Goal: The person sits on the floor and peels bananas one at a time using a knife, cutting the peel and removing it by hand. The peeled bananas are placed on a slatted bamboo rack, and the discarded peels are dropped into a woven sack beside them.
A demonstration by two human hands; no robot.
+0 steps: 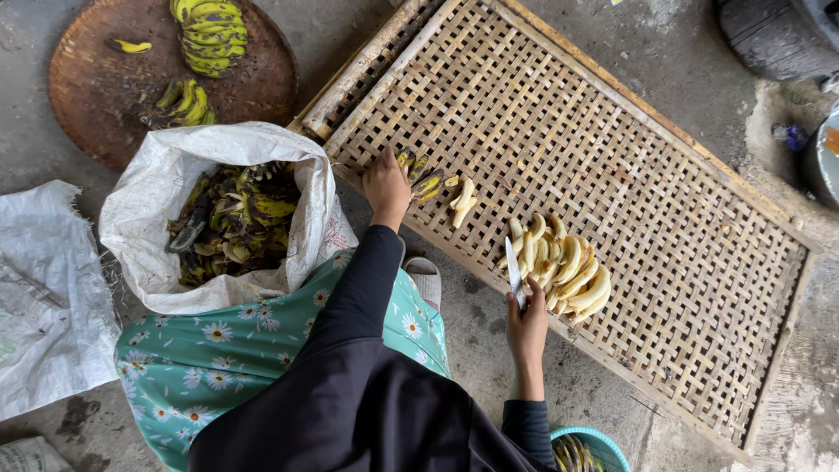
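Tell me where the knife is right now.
In the head view, the knife is held blade-up in the right hand, at the near edge of the woven bamboo rack, just left of the peeled bananas.
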